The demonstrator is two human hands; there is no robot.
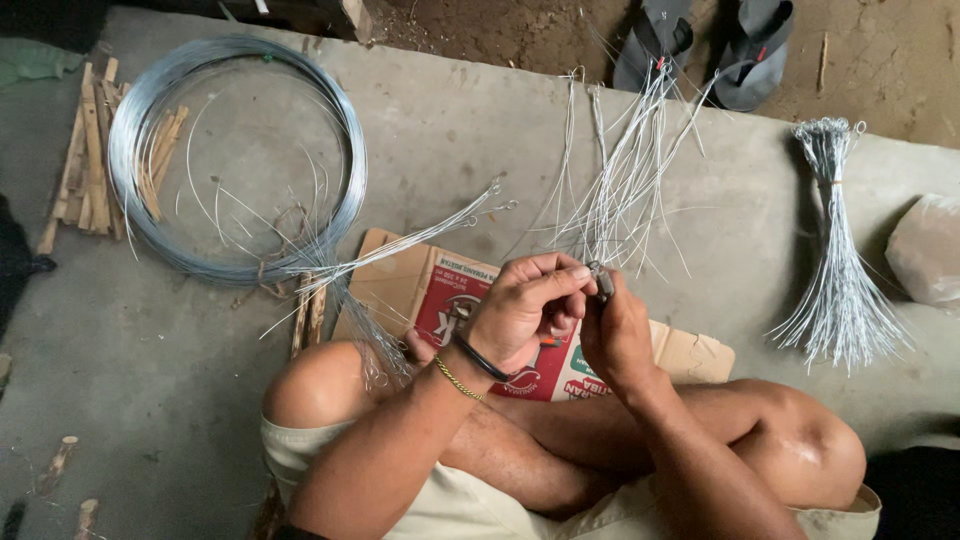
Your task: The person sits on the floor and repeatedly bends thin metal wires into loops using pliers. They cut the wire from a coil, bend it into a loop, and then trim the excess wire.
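— We can't make out the small dark tool (601, 279) between the left hand (522, 310) and the right hand (615, 335); fingers cover most of it.

— Agreed. We also can't follow which wire it grips, since the loose wires (620, 175) overlap there.

— The cardboard box (400, 270) lies partly under the hands and the knee (320, 385).

— And we lose the sandals (705, 45) at the top edge, the pale bag (925, 250) at the right edge, and the wood sticks (85, 150) partly beneath the wire coil (235, 150).
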